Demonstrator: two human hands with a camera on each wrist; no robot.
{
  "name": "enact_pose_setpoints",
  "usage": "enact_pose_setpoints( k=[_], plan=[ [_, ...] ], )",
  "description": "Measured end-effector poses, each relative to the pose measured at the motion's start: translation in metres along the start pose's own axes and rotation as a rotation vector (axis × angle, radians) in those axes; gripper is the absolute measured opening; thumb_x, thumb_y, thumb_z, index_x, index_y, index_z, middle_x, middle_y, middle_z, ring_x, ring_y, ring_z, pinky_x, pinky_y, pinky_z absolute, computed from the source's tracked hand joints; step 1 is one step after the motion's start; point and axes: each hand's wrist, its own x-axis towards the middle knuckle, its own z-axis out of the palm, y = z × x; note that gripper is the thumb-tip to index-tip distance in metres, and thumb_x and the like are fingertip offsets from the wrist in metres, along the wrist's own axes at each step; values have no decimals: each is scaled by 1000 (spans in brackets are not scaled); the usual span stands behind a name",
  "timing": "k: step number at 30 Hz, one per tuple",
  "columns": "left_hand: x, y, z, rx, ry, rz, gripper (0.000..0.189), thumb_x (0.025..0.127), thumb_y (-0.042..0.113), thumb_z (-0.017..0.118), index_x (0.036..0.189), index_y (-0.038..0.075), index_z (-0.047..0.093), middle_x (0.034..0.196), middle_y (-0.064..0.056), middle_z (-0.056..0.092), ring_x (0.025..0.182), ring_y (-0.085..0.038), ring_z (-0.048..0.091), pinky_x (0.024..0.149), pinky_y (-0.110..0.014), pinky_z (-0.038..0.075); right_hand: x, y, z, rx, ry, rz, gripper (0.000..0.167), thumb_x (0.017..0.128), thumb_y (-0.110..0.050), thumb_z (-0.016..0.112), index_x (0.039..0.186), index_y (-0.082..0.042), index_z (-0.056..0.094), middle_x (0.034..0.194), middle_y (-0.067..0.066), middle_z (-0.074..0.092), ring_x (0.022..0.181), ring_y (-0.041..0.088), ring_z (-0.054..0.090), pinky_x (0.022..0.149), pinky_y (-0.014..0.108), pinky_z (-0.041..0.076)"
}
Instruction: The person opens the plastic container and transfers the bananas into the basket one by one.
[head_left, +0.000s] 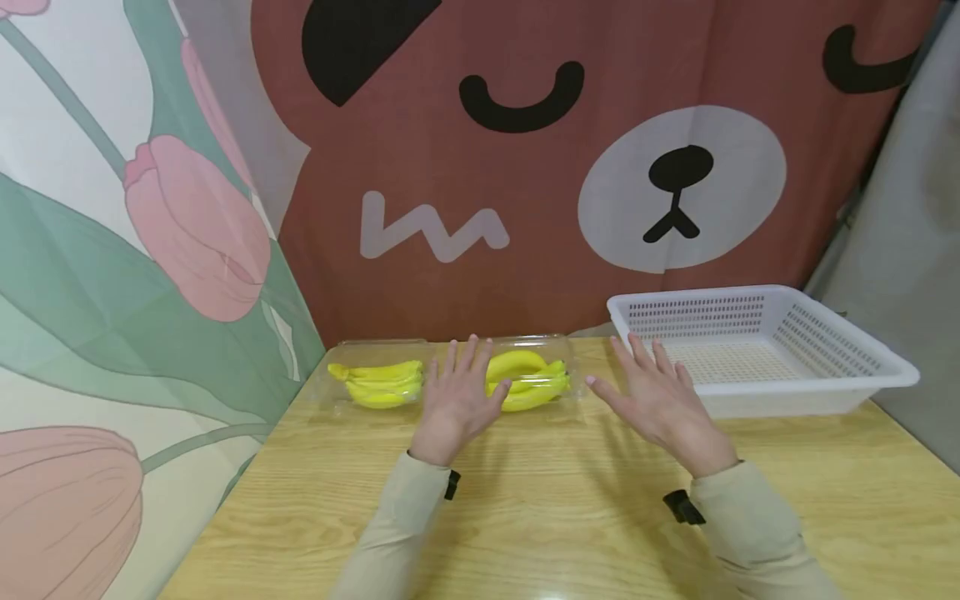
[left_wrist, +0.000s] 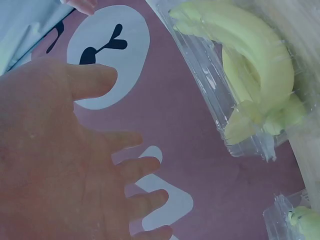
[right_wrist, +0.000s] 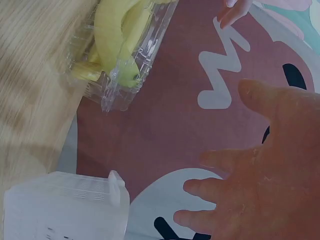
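Two clear plastic clamshell boxes stand side by side at the back of the table, each with yellow bananas inside. The left bananas (head_left: 384, 385) and the right bananas (head_left: 528, 387) show through the plastic. My left hand (head_left: 459, 408) is held up with fingers spread, overlapping the gap between the boxes in the head view. My right hand (head_left: 660, 404), also with spread fingers, is between the right box and a white basket (head_left: 810, 387). Both hands hold nothing. In the right wrist view a clear box (right_wrist: 145, 65) lies beyond the fingers.
The white basket has slotted walls and a mesh floor and stands at the back right of the wooden table (head_left: 525, 517). A brown bear-print curtain (head_left: 420, 167) hangs right behind the table. Tulip-print fabric (head_left: 195, 225) covers the left side.
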Motion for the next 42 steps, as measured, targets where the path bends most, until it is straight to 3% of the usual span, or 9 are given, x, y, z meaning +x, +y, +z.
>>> enact_pose_setpoints(
  k=[11,23,31,37,42],
  plan=[
    [4,-18,3,-40,-5,-10,71,101,57,38,160,25,15,165,-2,7,150,-29,3,118,-55,7,11,1,9,6,19,-18,92,96,-71,32,157,-3,19,161,25,8,143,53,4,109,71,2],
    [12,-49,26,-104,26,-18,80,95,65,43,159,24,18,165,-2,7,150,-29,4,116,-56,16,39,6,45,42,109,-86,80,99,-51,49,155,-1,23,159,27,14,144,50,10,114,63,11],
    [20,-57,41,-139,31,58,88,93,60,54,159,16,17,164,-6,9,148,-35,10,116,-57,17,54,5,68,60,110,-162,82,97,-47,57,158,-8,19,161,22,13,145,46,9,115,60,12],
    [22,-61,58,-172,50,141,89,93,52,62,159,13,16,164,-9,8,148,-35,8,117,-55,3,56,9,87,88,94,-172,90,94,-44,64,160,-16,8,162,19,10,145,47,10,114,63,11],
    [23,-64,63,-263,36,154,88,94,47,63,159,14,14,164,-12,9,148,-32,12,117,-54,-4,57,11,91,179,72,-141,87,95,-39,63,159,-12,11,161,21,12,143,46,19,113,62,17]
  ],
)
